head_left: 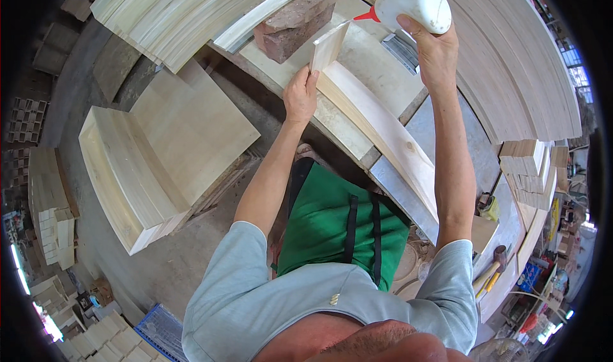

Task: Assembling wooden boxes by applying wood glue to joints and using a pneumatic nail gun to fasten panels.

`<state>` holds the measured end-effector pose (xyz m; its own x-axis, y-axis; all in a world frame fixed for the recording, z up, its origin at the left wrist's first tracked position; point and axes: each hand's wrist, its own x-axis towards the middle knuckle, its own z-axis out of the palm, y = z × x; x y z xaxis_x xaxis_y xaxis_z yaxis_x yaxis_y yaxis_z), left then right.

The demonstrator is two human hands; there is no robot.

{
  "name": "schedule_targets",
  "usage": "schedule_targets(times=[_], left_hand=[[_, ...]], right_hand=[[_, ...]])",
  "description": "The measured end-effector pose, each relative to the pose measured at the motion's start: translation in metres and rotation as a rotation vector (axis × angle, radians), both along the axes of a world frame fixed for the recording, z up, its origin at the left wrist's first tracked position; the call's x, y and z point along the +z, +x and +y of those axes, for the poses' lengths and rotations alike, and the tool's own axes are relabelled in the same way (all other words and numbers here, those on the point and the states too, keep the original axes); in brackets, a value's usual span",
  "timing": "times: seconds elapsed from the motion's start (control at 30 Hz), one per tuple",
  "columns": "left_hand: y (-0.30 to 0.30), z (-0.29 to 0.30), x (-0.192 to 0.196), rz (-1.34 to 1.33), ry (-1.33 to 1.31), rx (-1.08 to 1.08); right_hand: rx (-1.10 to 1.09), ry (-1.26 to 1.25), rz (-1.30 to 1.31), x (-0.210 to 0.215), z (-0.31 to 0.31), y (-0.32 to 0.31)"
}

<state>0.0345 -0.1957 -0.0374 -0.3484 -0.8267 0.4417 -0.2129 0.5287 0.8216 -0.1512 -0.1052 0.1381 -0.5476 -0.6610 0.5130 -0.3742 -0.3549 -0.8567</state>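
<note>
My right hand (437,52) is wrapped round a white glue bottle (408,5), which lies tilted with its red nozzle pointing left. The nozzle tip is at or close to the top edge of a short wooden board (330,45); I cannot tell if it touches. That board stands on edge at the far end of a long pale wooden piece (383,120) on the workbench (377,58). Gripping the short board's near side is my left hand (300,97), its thumb and fingers closed on the wood.
Behind the short board sits a reddish stone block (297,23). Long wooden strips (191,17) are stacked at the far left, and more boards (504,61) at the right. Wooden panels (191,116) lie to my left. A hammer (491,269) rests at the lower right.
</note>
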Motion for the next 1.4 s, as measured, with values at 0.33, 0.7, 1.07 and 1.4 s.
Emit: schedule_targets(times=[0.33, 0.7, 1.07, 1.4], left_hand=[[-0.005, 0.003, -0.01, 0.002, -0.024, -0.05], [0.0, 0.013, -0.002, 0.02, 0.076, -0.059], [0.05, 0.068, 0.034, -0.016, -0.058, -0.013], [-0.027, 0.104, 0.149, -0.135, -0.266, -0.345]], right_hand=[[-0.207, -0.208, -0.679, 0.061, 0.121, -0.024], [-0.784, 0.791, 0.184, 0.11, 0.407, -0.093], [-0.322, 1.828, 0.898, -0.044, 0.358, -0.182], [-0.433, 1.022, 0.788, 0.001, 0.315, -0.174]])
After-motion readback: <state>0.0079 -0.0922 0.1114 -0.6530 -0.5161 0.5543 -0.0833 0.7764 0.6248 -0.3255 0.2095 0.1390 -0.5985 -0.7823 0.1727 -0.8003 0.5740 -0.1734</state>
